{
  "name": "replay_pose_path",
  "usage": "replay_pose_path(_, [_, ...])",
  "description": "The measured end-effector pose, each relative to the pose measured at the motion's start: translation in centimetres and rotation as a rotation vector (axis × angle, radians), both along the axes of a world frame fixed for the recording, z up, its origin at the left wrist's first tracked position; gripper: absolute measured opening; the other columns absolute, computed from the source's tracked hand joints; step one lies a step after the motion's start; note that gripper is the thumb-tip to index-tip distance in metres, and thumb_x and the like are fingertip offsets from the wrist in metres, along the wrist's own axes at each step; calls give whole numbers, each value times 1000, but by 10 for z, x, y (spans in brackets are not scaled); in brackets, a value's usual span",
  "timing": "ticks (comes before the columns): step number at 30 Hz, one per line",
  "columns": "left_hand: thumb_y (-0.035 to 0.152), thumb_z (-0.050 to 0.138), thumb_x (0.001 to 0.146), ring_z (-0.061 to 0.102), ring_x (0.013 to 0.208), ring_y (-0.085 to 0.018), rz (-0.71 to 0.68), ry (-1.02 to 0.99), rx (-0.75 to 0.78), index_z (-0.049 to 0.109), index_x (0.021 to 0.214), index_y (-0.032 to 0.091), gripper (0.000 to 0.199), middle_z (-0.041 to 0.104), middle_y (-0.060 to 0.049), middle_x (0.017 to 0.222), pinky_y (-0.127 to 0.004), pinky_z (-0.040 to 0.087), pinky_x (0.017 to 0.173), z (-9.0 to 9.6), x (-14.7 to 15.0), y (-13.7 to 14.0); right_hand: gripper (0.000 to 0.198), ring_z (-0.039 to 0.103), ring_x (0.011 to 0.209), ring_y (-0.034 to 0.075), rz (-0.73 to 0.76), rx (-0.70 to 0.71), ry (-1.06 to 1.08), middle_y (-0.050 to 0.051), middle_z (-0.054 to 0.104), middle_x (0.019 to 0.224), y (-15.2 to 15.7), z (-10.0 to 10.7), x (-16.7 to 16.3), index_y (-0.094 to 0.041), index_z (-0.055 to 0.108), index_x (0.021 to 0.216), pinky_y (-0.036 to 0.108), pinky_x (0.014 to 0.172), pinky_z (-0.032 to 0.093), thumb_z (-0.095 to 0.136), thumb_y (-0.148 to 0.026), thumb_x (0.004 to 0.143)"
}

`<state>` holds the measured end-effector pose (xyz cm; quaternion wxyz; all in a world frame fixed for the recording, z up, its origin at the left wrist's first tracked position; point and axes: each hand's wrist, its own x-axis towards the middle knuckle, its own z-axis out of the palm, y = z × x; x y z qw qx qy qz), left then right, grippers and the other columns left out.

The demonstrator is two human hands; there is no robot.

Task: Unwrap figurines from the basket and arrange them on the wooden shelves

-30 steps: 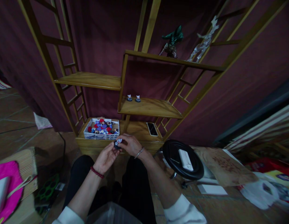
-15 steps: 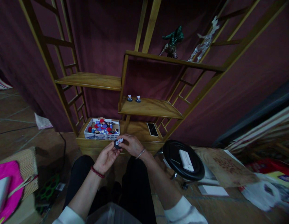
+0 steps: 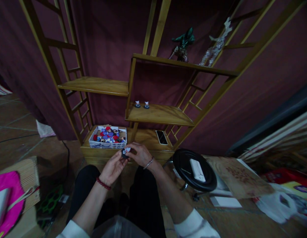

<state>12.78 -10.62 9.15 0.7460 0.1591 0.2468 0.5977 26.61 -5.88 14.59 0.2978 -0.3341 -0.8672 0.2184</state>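
Observation:
Between my two hands is a small white figurine (image 3: 127,151) with a dark round base. My left hand (image 3: 114,168) pinches the base from the left, and the fingers of my right hand (image 3: 140,154) close on its white upper part from the right. Just beyond my hands, a white-and-blue box (image 3: 107,144) holds several small red and blue figures (image 3: 109,134). Two little white figurines on dark bases, a left one (image 3: 137,104) and a right one (image 3: 146,105), stand upright side by side on the middle shelf (image 3: 158,114).
A phone (image 3: 161,137) lies on the lowest shelf. Higher up stand a green statuette (image 3: 184,44) and a clear one (image 3: 216,48). On my right is a black round stool (image 3: 180,165) bearing a white packet (image 3: 197,170). A pink item (image 3: 12,188) lies at left.
Almost nothing differs. Both hands keep hold of the figurine in the same place, and the view has shifted very slightly.

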Motion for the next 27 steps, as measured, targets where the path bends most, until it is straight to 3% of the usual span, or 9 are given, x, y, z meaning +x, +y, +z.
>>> replay_pose_path(27, [10, 57, 74, 59, 76, -10, 25, -6, 23, 61, 92, 14, 19, 64, -4, 90, -24, 48, 74, 0, 2, 1, 17, 55, 77, 14, -89, 53, -18, 2, 59, 83, -1, -7, 1, -20, 61, 91, 24, 70, 43, 60, -26, 75])
